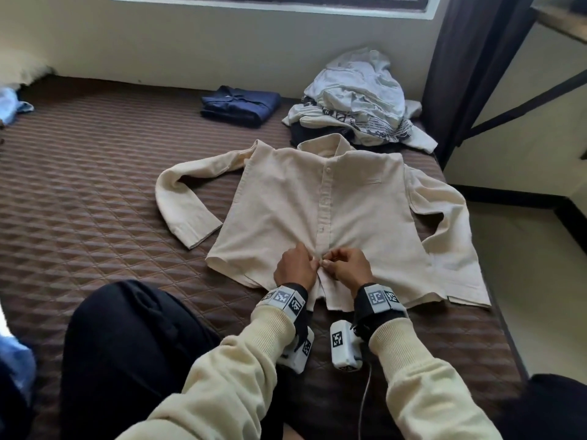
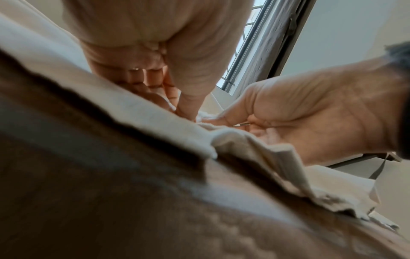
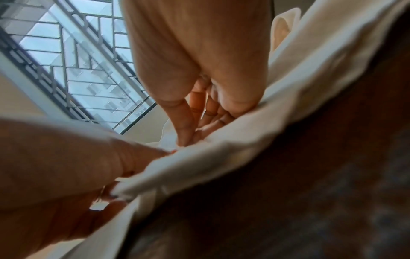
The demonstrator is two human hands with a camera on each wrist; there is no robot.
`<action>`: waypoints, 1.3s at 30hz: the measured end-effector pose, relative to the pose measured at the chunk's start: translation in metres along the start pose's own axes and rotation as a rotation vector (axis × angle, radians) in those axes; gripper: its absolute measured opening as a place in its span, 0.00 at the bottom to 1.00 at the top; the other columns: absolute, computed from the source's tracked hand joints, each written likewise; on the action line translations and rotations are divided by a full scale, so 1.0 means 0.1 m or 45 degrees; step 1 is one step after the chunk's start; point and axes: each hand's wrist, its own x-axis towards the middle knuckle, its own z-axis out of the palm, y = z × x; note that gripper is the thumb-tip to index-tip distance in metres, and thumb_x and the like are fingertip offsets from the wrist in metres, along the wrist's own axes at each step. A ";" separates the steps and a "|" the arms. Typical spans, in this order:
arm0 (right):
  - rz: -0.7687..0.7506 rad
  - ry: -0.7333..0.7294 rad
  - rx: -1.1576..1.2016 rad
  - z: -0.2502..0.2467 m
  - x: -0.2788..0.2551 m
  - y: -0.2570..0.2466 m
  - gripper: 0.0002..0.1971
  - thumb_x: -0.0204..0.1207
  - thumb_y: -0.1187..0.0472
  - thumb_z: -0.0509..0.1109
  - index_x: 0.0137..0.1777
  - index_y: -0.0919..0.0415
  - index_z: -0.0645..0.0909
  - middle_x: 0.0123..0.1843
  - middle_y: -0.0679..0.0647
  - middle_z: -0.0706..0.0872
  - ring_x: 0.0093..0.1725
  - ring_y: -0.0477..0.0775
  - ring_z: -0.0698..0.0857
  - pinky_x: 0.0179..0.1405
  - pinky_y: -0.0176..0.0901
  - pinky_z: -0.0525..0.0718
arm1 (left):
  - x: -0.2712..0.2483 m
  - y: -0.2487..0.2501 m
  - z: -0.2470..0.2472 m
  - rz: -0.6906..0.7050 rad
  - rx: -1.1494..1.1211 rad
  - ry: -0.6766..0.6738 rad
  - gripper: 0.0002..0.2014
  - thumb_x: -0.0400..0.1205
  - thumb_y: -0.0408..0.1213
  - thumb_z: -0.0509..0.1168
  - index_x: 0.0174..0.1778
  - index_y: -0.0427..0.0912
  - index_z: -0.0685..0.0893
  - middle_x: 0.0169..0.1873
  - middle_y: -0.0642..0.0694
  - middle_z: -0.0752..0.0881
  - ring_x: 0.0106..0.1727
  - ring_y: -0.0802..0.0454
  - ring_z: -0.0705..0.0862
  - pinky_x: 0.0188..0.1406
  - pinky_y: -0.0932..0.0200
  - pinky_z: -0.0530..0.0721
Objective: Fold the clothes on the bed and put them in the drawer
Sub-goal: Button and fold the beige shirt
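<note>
1. The cream shirt (image 1: 320,211) lies flat on the bed (image 1: 95,192), front side up.
2. The left hand (image 1: 295,265) and the right hand (image 1: 347,265) each pinch the front strip near the bottom edge, at a low button.
3. The small button could slip from the fingertips, and a hard tug could bunch up the flat shirt.
4. A pile of clothes (image 1: 355,103) sits right behind the collar, so there is little room there.
5. A folded blue shirt (image 1: 241,104) lies farther back.
6. No drawer shows.
</note>
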 end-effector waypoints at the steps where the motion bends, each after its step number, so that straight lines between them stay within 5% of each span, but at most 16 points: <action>1: -0.009 0.012 -0.008 -0.01 -0.01 0.00 0.05 0.68 0.66 0.79 0.36 0.57 0.87 0.38 0.52 0.91 0.41 0.52 0.88 0.46 0.46 0.87 | 0.01 -0.01 -0.01 -0.012 -0.029 -0.007 0.10 0.80 0.47 0.68 0.52 0.46 0.83 0.52 0.44 0.86 0.55 0.43 0.85 0.52 0.50 0.84; 5: 0.049 -0.072 0.106 -0.11 -0.06 -0.16 0.05 0.70 0.73 0.76 0.41 0.65 0.85 0.34 0.59 0.86 0.27 0.50 0.82 0.23 0.38 0.78 | 0.17 -0.03 -0.17 -0.040 0.009 -0.016 0.11 0.78 0.44 0.69 0.52 0.45 0.87 0.54 0.41 0.87 0.56 0.40 0.85 0.55 0.50 0.84; 9: 0.149 -0.207 0.179 -0.47 0.05 -0.31 0.04 0.76 0.76 0.68 0.45 0.69 0.82 0.30 0.61 0.81 0.20 0.52 0.75 0.19 0.35 0.68 | 0.56 -0.11 -0.52 -0.052 0.090 0.111 0.11 0.80 0.41 0.67 0.55 0.42 0.87 0.56 0.37 0.86 0.58 0.35 0.84 0.56 0.48 0.82; 16: 0.056 0.350 0.063 -1.25 0.71 -0.39 0.02 0.77 0.64 0.73 0.44 0.59 0.82 0.41 0.57 0.83 0.26 0.50 0.78 0.14 0.32 0.67 | 1.51 -0.26 -1.09 -0.141 0.095 0.245 0.13 0.76 0.38 0.69 0.54 0.41 0.89 0.56 0.36 0.87 0.60 0.38 0.84 0.61 0.52 0.80; 18: 0.003 0.447 0.022 -1.39 0.95 -0.42 0.10 0.76 0.57 0.75 0.52 0.60 0.83 0.44 0.55 0.85 0.30 0.51 0.82 0.20 0.35 0.72 | 1.78 -0.24 -1.19 -0.244 0.086 0.170 0.12 0.74 0.38 0.68 0.50 0.39 0.89 0.49 0.37 0.89 0.53 0.41 0.88 0.51 0.52 0.87; 19: -0.018 0.463 0.006 -1.44 1.07 -0.44 0.15 0.75 0.55 0.76 0.58 0.60 0.83 0.48 0.54 0.87 0.33 0.52 0.84 0.24 0.38 0.74 | 1.90 -0.22 -1.22 -0.287 0.043 0.125 0.11 0.74 0.37 0.68 0.49 0.37 0.88 0.48 0.39 0.89 0.48 0.43 0.89 0.39 0.55 0.89; 21: -0.008 0.442 -0.032 -1.51 1.31 -0.47 0.23 0.74 0.54 0.77 0.68 0.60 0.79 0.58 0.54 0.85 0.39 0.55 0.87 0.30 0.42 0.77 | 2.11 -0.16 -1.24 -0.351 -0.128 0.045 0.10 0.77 0.34 0.68 0.53 0.35 0.85 0.49 0.41 0.87 0.38 0.44 0.90 0.11 0.63 0.78; 22: 0.023 0.412 -0.056 -1.52 1.43 -0.47 0.27 0.74 0.56 0.77 0.71 0.61 0.76 0.63 0.55 0.82 0.41 0.57 0.87 0.32 0.43 0.78 | 2.21 -0.15 -1.23 -0.378 -0.198 0.017 0.11 0.79 0.32 0.68 0.56 0.36 0.82 0.50 0.40 0.85 0.39 0.42 0.90 0.07 0.65 0.72; 24: 0.107 0.352 -0.113 -1.49 1.62 -0.45 0.30 0.74 0.59 0.77 0.75 0.64 0.71 0.65 0.57 0.79 0.43 0.61 0.87 0.32 0.44 0.79 | 2.34 -0.12 -1.20 -0.426 -0.310 -0.051 0.15 0.80 0.29 0.67 0.63 0.38 0.78 0.54 0.39 0.84 0.44 0.39 0.89 0.07 0.67 0.70; 26: 0.152 0.371 -0.215 -1.43 1.70 -0.42 0.27 0.72 0.59 0.78 0.69 0.64 0.75 0.58 0.58 0.84 0.42 0.63 0.88 0.29 0.45 0.80 | 2.43 -0.11 -1.17 -0.468 -0.391 -0.089 0.17 0.81 0.29 0.66 0.65 0.40 0.77 0.54 0.39 0.84 0.38 0.42 0.87 0.09 0.66 0.74; 30: 0.169 0.573 -0.023 -1.35 1.71 -0.32 0.22 0.60 0.51 0.80 0.53 0.57 0.84 0.48 0.57 0.89 0.47 0.61 0.88 0.49 0.56 0.88 | 2.48 -0.08 -1.10 -0.507 -0.659 -0.004 0.13 0.81 0.31 0.68 0.62 0.40 0.79 0.47 0.41 0.83 0.32 0.50 0.81 0.20 0.62 0.83; 32: 0.157 0.569 0.133 -1.31 1.63 -0.32 0.25 0.57 0.44 0.78 0.51 0.58 0.85 0.39 0.53 0.88 0.41 0.59 0.85 0.40 0.53 0.85 | 2.43 -0.10 -1.11 -0.509 -0.720 0.057 0.19 0.81 0.39 0.70 0.66 0.40 0.78 0.52 0.42 0.82 0.38 0.48 0.82 0.30 0.55 0.86; 36: 0.119 0.690 0.247 -1.38 1.37 -0.45 0.31 0.71 0.40 0.74 0.49 0.74 0.82 0.39 0.55 0.83 0.42 0.59 0.82 0.48 0.56 0.84 | 2.19 -0.13 -1.30 -0.444 -0.690 0.086 0.25 0.78 0.53 0.70 0.67 0.44 0.79 0.51 0.37 0.85 0.37 0.41 0.83 0.31 0.50 0.85; 39: 0.084 0.764 0.261 -1.52 1.08 -0.50 0.31 0.70 0.40 0.73 0.45 0.75 0.81 0.43 0.58 0.86 0.45 0.60 0.84 0.55 0.59 0.86 | 1.87 -0.21 -1.51 -0.407 -0.565 -0.008 0.22 0.79 0.52 0.69 0.62 0.41 0.80 0.51 0.34 0.86 0.36 0.39 0.83 0.31 0.53 0.82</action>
